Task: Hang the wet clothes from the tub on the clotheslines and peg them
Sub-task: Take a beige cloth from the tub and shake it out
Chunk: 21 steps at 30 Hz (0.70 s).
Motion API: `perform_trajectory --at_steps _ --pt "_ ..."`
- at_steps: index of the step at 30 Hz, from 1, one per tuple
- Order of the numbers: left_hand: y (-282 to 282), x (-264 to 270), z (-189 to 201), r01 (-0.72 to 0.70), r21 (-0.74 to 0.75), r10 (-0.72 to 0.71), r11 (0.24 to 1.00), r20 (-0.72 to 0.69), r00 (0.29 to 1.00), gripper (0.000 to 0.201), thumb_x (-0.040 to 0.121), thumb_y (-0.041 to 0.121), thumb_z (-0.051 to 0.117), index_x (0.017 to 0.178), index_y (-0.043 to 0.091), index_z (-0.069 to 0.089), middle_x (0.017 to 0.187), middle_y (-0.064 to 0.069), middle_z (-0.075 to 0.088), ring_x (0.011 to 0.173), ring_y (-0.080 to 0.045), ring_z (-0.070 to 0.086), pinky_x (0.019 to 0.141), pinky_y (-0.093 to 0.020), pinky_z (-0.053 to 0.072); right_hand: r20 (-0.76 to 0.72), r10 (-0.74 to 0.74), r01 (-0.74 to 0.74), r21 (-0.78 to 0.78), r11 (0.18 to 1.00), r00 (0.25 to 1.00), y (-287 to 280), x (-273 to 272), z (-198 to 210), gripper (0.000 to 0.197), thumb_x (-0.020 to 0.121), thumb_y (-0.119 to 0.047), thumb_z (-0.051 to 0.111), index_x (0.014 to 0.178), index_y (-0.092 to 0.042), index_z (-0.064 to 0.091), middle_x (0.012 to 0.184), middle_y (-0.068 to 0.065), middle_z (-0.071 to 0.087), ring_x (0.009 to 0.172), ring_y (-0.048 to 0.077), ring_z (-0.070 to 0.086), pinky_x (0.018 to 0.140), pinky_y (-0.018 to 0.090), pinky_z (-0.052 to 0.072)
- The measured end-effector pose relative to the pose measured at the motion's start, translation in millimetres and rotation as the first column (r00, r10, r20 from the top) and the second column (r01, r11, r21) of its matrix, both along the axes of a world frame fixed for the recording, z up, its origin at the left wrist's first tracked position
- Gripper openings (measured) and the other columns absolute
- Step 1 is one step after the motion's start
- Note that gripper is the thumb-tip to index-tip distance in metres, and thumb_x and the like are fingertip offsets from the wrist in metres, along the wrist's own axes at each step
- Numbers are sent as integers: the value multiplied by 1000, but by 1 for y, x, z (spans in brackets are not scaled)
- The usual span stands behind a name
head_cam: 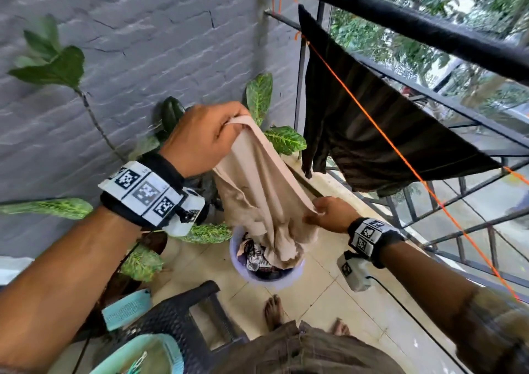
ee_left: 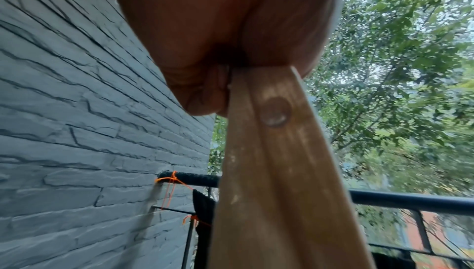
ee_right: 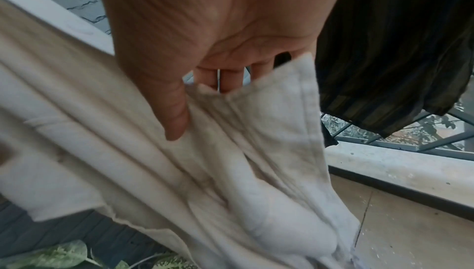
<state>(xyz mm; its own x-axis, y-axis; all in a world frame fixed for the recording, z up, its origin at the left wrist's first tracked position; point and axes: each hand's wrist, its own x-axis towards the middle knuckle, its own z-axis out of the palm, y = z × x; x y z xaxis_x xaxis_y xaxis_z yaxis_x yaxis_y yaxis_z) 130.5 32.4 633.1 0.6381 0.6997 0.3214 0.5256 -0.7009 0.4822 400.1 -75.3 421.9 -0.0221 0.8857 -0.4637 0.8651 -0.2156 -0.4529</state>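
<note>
dark garment (head_cam: 380,133) fills clothesline (head_cam: 400,156) — plants (head_cam: 283,138) left

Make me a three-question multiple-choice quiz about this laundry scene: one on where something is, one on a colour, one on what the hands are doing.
1. Where is the tub?
A. on the floor tiles below the hands
B. on the chair
C. on the railing

2. What colour is the clothesline?
A. blue
B. orange
C. white

3. How is the beige garment held?
A. by the left hand alone
B. by neither hand
C. by both, the right hand lower

Key: 1 A, it stands on the tiles near the bare feet. 2 B, a bright orange cord runs along the railing. 3 C, each hand grips an edge.
</note>
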Motion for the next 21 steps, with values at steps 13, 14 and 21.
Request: perform_trajectory --at_steps 13,14,21 --pt "28 -67 -59 -422 -125 434 898 94 896 16 96 23 48 88 32 58 85 -5 63 79 -19 56 63 -29 36 55 303 -304 12 952 951 9 0 32 26 98 -27 54 107 -5 67 105 19 68 98 34 63 80 31 44" --pt "26 -74 -75 -445 -152 459 883 73 885 16 96 24 47 88 34 57 86 -6 64 80 -23 57 65 -31 40 74 290 -292 16 956 954 11 4 40 28 98 -28 54 105 -3 65 105 21 66 98 35 62 80 34 43" --pt "-1 -61 -158 -377 -407 360 832 -123 925 29 91 25 45 113 21 63 111 -11 69 103 -31 64 93 -48 50 -159 75 -60 101 993 984 35 -2 86 41 95 -42 59 79 -4 60 76 10 58 68 16 55 65 30 48"
